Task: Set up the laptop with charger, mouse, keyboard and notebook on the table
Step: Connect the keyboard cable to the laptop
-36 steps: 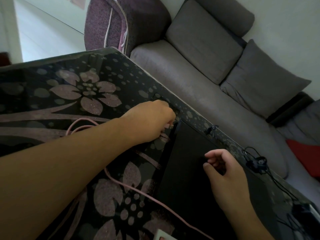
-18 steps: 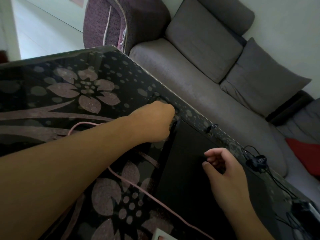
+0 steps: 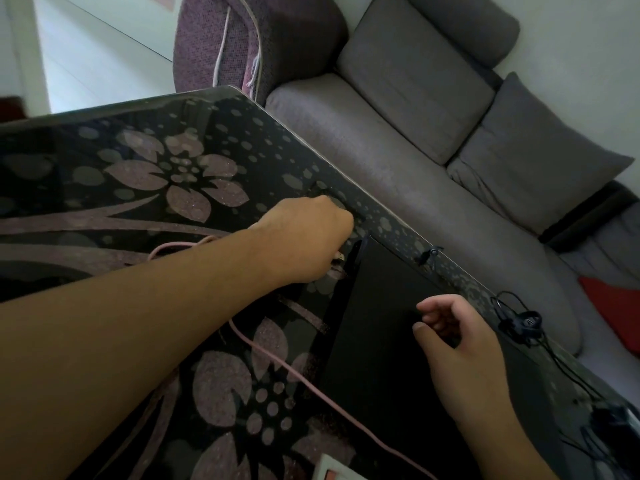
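Your left hand (image 3: 304, 237) has its grip closed around the plug end (image 3: 338, 258) of the thin pink charger cable (image 3: 294, 372), with the small metal tip poking out just past your knuckles and pointed at the near side edge of the closed black laptop (image 3: 384, 323). That angle suggests you are lining the plug up with a port on that edge, though the port itself is too dark to make out. From the grip the cable trails back under your forearm and loops across the dark glass counter with the pink flower pattern (image 3: 145, 174). Your right hand (image 3: 460, 341) hovers over the laptop lid beyond the grip, fingers loosely curled and holding nothing, probably placed to steady the machine when the plug goes in. On the far side of the laptop from the grip, a tangled black wire with a small clip (image 3: 519, 322) lies along the counter edge beside the grey sofa (image 3: 415, 140).
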The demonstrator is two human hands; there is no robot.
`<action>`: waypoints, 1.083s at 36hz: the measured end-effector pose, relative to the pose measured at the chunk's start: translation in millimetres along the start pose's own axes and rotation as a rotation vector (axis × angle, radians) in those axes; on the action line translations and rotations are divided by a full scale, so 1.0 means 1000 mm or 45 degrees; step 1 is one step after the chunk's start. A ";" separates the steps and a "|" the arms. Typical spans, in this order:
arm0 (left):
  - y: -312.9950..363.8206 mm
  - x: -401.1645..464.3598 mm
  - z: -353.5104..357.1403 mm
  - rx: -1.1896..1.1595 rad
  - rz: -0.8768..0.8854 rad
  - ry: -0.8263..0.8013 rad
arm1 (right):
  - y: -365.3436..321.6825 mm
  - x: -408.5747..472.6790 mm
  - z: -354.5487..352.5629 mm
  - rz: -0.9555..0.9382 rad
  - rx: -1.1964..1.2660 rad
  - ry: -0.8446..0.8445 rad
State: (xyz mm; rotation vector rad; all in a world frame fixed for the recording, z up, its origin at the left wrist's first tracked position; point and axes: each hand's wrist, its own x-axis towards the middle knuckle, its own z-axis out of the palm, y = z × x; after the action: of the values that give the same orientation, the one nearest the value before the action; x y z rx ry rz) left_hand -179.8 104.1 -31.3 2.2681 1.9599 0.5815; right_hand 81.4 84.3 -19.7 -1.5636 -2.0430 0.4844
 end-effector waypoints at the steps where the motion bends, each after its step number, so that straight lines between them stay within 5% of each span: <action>1: 0.000 0.001 0.002 -0.047 -0.009 -0.009 | 0.000 0.000 0.000 0.002 0.001 0.001; 16: 0.000 0.009 0.014 -0.372 0.005 -0.022 | 0.001 0.000 0.001 -0.001 0.020 0.006; 39: 0.036 -0.004 -0.004 0.038 -0.027 -0.116 | -0.011 0.003 0.004 -0.014 -0.147 -0.029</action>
State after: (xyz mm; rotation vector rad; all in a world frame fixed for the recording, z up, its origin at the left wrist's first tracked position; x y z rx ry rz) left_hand -147.8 93.0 -17.5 2.2458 1.9600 0.4419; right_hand 69.8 84.5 -16.5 -1.6190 -2.1299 0.3877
